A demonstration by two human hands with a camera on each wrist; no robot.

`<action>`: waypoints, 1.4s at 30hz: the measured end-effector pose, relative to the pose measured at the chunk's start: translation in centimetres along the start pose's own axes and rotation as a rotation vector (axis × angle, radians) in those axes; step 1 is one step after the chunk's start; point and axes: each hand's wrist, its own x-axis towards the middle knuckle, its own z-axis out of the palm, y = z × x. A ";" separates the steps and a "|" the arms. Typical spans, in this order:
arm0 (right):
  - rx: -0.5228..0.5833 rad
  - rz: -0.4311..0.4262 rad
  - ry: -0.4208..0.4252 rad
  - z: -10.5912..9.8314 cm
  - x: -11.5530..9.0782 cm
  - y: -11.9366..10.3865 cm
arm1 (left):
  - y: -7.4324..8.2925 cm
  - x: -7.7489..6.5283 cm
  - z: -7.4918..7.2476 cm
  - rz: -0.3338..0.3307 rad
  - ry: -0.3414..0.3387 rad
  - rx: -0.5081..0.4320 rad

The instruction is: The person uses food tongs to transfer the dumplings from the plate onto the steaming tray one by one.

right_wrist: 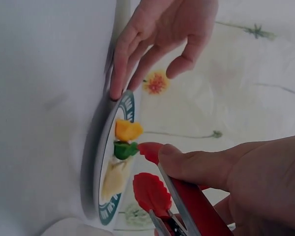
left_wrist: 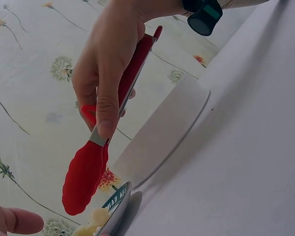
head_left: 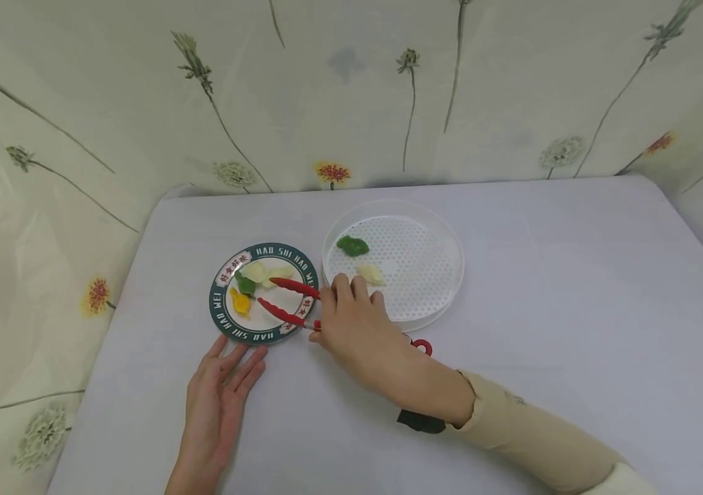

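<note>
My right hand [head_left: 360, 333] grips a pair of red-tipped tongs [head_left: 280, 313], whose two tips are spread over the right part of a green-rimmed plate [head_left: 218, 306]. Nothing sits between the tips. On the plate lie pale dumpling-like pieces [head_left: 255, 272], a green one [head_left: 245, 284] and a yellow one [head_left: 240, 302]. My left hand [head_left: 218, 399] has its fingers extended, fingertips at the plate's near rim, palm turned partly up. In the right wrist view the tongs' tips [right_wrist: 152, 192] hover beside the green piece [right_wrist: 124, 150].
Right of the plate stands a round white tray [head_left: 453, 275] with a perforated base and raised wall. It holds a green piece [head_left: 353, 245] and a pale piece [head_left: 371, 274]. A white cloth [head_left: 549, 309] covers the table; a flower-printed sheet [head_left: 364, 103] hangs behind it.
</note>
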 end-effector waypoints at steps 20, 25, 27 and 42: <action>0.010 -0.087 -0.051 1.9 1.6 -2.3 | -0.4 0.2 -0.1 0.010 0.004 -0.014; 0.024 -0.075 -0.053 2.4 1.9 -2.4 | -0.4 0.3 -0.1 0.002 0.006 -0.012; 0.027 -0.071 -0.052 2.6 2.0 -2.5 | -0.3 0.3 -0.1 0.001 0.007 -0.012; 0.020 -0.047 -0.038 3.0 2.9 -2.9 | -0.4 0.2 -0.1 0.022 0.001 -0.011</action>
